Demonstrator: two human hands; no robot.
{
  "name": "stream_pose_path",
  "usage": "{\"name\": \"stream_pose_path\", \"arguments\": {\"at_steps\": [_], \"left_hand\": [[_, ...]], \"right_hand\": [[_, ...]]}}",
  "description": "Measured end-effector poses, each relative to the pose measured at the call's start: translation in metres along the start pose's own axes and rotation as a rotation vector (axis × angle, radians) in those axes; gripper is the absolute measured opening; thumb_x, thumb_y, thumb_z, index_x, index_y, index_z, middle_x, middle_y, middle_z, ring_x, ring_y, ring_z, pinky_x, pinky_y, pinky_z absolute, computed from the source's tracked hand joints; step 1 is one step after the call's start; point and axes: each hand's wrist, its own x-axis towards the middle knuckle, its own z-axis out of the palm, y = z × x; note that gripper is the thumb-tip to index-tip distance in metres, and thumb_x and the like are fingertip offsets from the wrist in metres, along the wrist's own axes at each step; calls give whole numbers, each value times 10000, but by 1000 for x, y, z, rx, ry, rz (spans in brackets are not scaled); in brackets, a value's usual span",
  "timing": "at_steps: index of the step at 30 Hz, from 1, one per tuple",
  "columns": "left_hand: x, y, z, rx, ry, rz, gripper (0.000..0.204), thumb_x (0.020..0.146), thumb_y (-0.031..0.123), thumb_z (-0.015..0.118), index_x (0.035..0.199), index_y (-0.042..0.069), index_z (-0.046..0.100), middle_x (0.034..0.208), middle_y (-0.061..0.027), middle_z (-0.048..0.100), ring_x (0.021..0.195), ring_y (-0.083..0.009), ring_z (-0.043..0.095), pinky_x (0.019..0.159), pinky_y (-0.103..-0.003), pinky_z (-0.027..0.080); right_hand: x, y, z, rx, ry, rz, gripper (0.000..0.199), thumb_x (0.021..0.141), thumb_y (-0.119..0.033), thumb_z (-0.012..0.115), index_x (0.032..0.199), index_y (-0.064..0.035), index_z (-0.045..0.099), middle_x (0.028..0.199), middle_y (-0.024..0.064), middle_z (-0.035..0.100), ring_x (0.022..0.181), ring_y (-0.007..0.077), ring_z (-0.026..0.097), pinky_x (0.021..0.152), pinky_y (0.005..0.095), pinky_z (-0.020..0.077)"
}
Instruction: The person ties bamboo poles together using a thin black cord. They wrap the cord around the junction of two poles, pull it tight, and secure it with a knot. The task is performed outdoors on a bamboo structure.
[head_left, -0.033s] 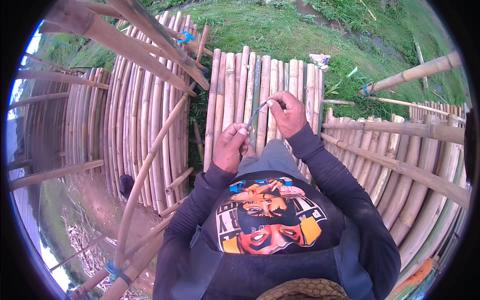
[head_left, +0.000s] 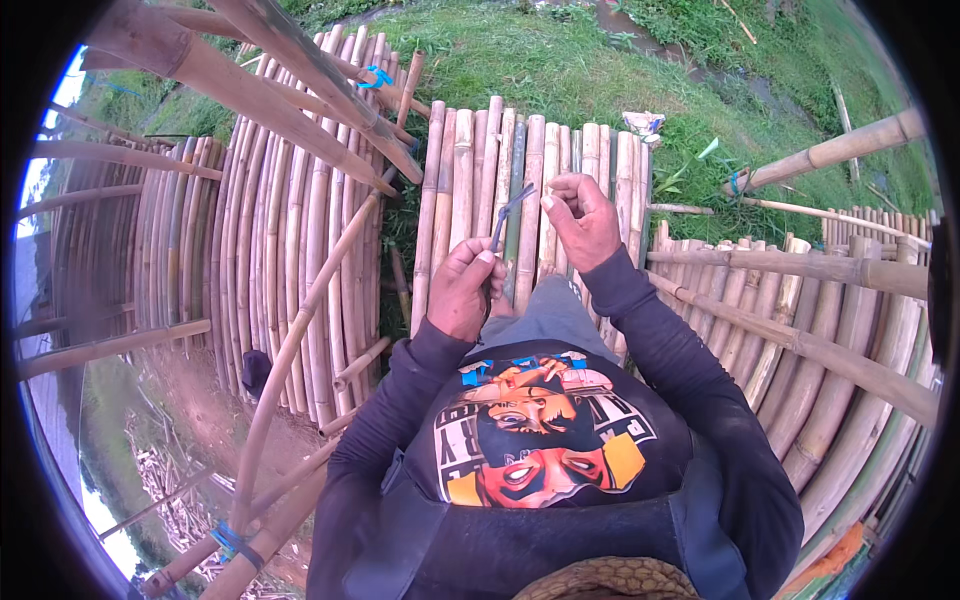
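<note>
A short, dark blue-grey strip (head_left: 512, 207) with a knot-like bend midway sticks up from my left hand (head_left: 463, 290). That hand is closed, its thumb and forefinger pinching the strip's lower end. The strip's free end points up and to the right, toward my right hand (head_left: 583, 222). My right hand is apart from the strip, thumb and forefinger slightly parted with nothing seen between them. Its other fingers are curled and partly hidden. Both hands are above a bamboo-pole platform (head_left: 464, 165).
Slanting bamboo poles (head_left: 310, 290) cross on my left, some tied with blue cord (head_left: 376, 77). More bamboo rails (head_left: 800, 258) run along my right. A dark object (head_left: 255, 370) is on the left beside the bamboo. Grass (head_left: 520, 50) lies beyond the platform.
My right hand has let go of the strip's upper end and moved slightly to the right. The strip now stands free from my left hand's pinch.
</note>
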Motion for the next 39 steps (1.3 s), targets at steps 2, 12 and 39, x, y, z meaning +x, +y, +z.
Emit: {"name": "stream_pose_path", "arguments": {"at_steps": [2, 12, 39], "left_hand": [[32, 21, 18, -60, -28, 31, 137, 1046, 136, 567, 1159, 59, 586, 982, -58, 681, 886, -148, 646, 847, -329, 530], [125, 58, 89, 134, 211, 347, 203, 968, 76, 714, 1144, -5, 652, 998, -37, 694, 878, -88, 653, 784, -247, 560], [135, 55, 51, 143, 566, 491, 231, 938, 158, 763, 1094, 1, 697, 964, -38, 717, 816, -102, 689, 717, -246, 581]], "right_hand": [[21, -3, -11, 140, -107, 84, 215, 979, -134, 678, 1147, -7, 633, 950, 42, 668, 846, 96, 617, 764, 278, 517], [171, -24, -21, 201, -614, -216, 142, 976, -102, 674, 1072, 3, 664, 935, 13, 593, 930, 105, 611, 811, 273, 508], [212, -3, 27, 99, -1080, -72, 171, 944, -147, 724, 1001, 13, 702, 820, 21, 675, 748, 66, 580, 670, 274, 483]]}}
